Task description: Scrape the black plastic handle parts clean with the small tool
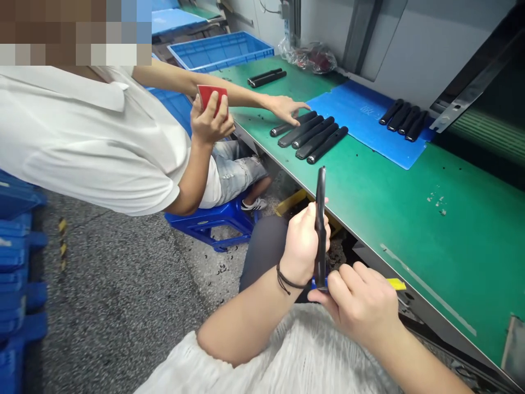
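My left hand (pixel 304 238) is wrapped around a long black plastic handle (pixel 321 219), held nearly upright over my lap. At the handle's lower end, my right hand (pixel 361 298) is closed, with its thumb and fingers against that end. A yellow-ended tool (pixel 397 284) sticks out behind my right fist; the rest of it is hidden by the fingers. Beyond my hands, a row of several black handles (pixel 314 138) lies on the green tabletop (pixel 381 191). Another person's hand (pixel 286 109) reaches to the far end of this row.
A co-worker in a white shirt (pixel 82 137) sits at left, holding a red sheet (pixel 212 98). More black handles (pixel 404 119) lie on a blue sheet (pixel 348 109), and others (pixel 266 78) lie farther back. Blue crates (pixel 221 52) stand behind. The table's metal edge runs beside my hands.
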Available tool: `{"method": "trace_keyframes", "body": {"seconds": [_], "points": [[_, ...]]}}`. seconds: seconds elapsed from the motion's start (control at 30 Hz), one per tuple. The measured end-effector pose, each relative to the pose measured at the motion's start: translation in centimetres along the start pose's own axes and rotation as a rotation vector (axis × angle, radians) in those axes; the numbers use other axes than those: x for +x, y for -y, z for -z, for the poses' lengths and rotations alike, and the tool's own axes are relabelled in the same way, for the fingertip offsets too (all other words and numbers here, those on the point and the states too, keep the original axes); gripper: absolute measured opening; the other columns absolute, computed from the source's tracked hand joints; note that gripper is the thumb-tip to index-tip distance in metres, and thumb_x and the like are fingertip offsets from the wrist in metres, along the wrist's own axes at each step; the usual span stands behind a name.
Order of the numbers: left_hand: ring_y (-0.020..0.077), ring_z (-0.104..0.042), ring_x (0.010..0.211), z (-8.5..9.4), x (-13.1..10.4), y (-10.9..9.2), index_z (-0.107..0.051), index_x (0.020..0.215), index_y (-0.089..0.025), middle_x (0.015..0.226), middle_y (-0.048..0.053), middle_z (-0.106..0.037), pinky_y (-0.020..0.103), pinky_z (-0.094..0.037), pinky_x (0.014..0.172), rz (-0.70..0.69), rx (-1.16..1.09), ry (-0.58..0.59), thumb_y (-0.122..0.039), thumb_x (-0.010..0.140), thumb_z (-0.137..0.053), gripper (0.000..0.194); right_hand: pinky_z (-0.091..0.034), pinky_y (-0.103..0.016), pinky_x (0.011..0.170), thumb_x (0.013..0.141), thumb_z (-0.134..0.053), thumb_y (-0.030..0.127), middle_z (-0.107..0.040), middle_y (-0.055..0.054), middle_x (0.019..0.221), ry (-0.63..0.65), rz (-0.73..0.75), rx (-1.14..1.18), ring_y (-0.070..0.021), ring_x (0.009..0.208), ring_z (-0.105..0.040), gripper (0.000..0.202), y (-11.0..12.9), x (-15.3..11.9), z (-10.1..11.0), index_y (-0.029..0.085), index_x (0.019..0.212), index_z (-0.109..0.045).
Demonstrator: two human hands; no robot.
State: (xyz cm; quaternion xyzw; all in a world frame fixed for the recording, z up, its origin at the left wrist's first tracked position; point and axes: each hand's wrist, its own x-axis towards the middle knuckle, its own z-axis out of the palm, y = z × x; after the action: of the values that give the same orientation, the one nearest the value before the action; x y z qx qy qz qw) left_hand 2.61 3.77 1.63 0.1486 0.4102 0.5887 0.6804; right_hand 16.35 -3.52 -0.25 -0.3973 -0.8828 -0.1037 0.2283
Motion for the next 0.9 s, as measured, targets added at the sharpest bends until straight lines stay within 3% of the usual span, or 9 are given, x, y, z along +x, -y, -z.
{"method": "trace_keyframes", "body": {"seconds": [0.17, 0.3, 0.4, 0.5, 0.6, 0.7, 0.77, 0.83, 0.9], "points": [[0.0051, -0.033, 0.042, 0.9, 1.3, 0.3, -0.064, 0.119, -0.012, 0.065, -0.007, -0.043, 0.016, -0.025, 0.034, 0.013, -0.100, -0.172, -0.039, 0.110, -0.048, 0.033, -0.017, -0.039, 0.061, 0.106, -0.057, 0.052, -0.041, 0.001, 0.064, -0.097, 0.041, -0.054, -0.0180, 0.065, -0.031, 0.041, 0.0, -0.6, -1.6, 0.021, 0.079, -0.052], [0.0051, -0.034, 0.041, 2.5, 2.4, 0.1, -0.064, 0.117, -0.011, 0.066, -0.006, -0.044, 0.017, -0.024, 0.034, 0.015, -0.147, -0.257, -0.036, 0.111, -0.046, 0.031, -0.033, -0.036, 0.063, 0.107, -0.054, 0.052, -0.054, -0.003, 0.078, -0.071, -0.080, 0.114, -0.0195, 0.071, -0.045, 0.037, -0.2, -1.5, -2.9, 0.015, 0.108, -0.058], [0.0053, -0.035, 0.041, 3.9, 3.2, -0.3, -0.063, 0.114, -0.011, 0.065, -0.006, -0.043, 0.017, -0.024, 0.034, 0.001, -0.173, -0.312, -0.034, 0.111, -0.045, 0.029, -0.042, -0.033, 0.064, 0.104, -0.047, 0.020, -0.059, -0.007, 0.089, 0.034, -0.162, 0.119, -0.0215, 0.078, -0.055, 0.025, -1.0, -2.5, -4.6, 0.014, 0.129, -0.053], [0.0056, -0.036, 0.042, 5.0, 3.8, -0.4, -0.062, 0.111, -0.011, 0.064, -0.006, -0.043, 0.017, -0.023, 0.036, 0.006, -0.212, -0.344, -0.032, 0.112, -0.042, 0.029, -0.036, -0.031, 0.054, 0.087, -0.045, -0.002, -0.061, -0.005, 0.087, 0.250, -0.256, -0.061, -0.0217, 0.072, -0.059, 0.068, -1.8, -3.3, -6.3, 0.023, 0.151, -0.045], [0.0059, -0.037, 0.043, 5.4, 4.1, 0.3, -0.062, 0.108, -0.012, 0.065, -0.006, -0.044, 0.018, -0.025, 0.038, 0.026, -0.229, -0.375, -0.032, 0.112, -0.042, 0.028, -0.043, -0.029, 0.055, 0.091, -0.059, 0.011, -0.066, -0.006, 0.094, 0.342, -0.401, 0.124, -0.0221, 0.074, -0.064, 0.078, -1.6, -3.1, -6.7, 0.025, 0.163, -0.033], [0.0066, -0.038, 0.044, 5.3, 4.2, 1.5, -0.061, 0.106, -0.013, 0.066, -0.006, -0.045, 0.018, -0.027, 0.041, 0.040, -0.211, -0.382, -0.033, 0.110, -0.046, 0.025, -0.053, -0.030, 0.065, 0.095, -0.071, 0.034, -0.069, -0.004, 0.096, 0.202, -0.481, 0.615, -0.0192, 0.076, -0.066, 0.062, -0.1, -1.9, -5.8, 0.023, 0.152, -0.047], [0.0075, -0.040, 0.046, 5.2, 4.3, 2.4, -0.061, 0.106, -0.013, 0.066, -0.006, -0.045, 0.019, -0.032, 0.043, 0.054, -0.182, -0.370, -0.033, 0.109, -0.047, 0.025, -0.051, -0.028, 0.063, 0.098, -0.070, 0.033, -0.067, -0.002, 0.088, 0.066, -0.476, 0.832, -0.0154, 0.071, -0.062, 0.032, 1.1, -1.0, -5.2, 0.022, 0.127, -0.064], [0.0096, -0.048, 0.051, 5.2, 4.3, 3.1, -0.062, 0.103, -0.012, 0.069, -0.003, -0.051, 0.021, -0.041, 0.051, 0.068, -0.115, -0.340, -0.032, 0.105, -0.054, 0.022, -0.047, -0.026, 0.060, 0.100, -0.066, 0.027, -0.064, -0.001, 0.082, -0.060, -0.467, 0.914, -0.0128, 0.067, -0.058, 0.007, 1.8, -0.5, -4.7, 0.020, 0.103, -0.067], [0.0130, -0.060, 0.066, 5.7, 3.8, 3.3, -0.064, 0.101, -0.014, 0.078, 0.001, -0.060, 0.024, -0.050, 0.065, 0.033, -0.023, -0.317, -0.028, 0.095, -0.068, 0.016, -0.043, -0.025, 0.058, 0.100, -0.065, 0.022, -0.060, 0.000, 0.078, -0.141, -0.487, 0.934, -0.0116, 0.064, -0.054, 0.007, 2.0, -0.3, -4.0, 0.020, 0.093, -0.065]]}}
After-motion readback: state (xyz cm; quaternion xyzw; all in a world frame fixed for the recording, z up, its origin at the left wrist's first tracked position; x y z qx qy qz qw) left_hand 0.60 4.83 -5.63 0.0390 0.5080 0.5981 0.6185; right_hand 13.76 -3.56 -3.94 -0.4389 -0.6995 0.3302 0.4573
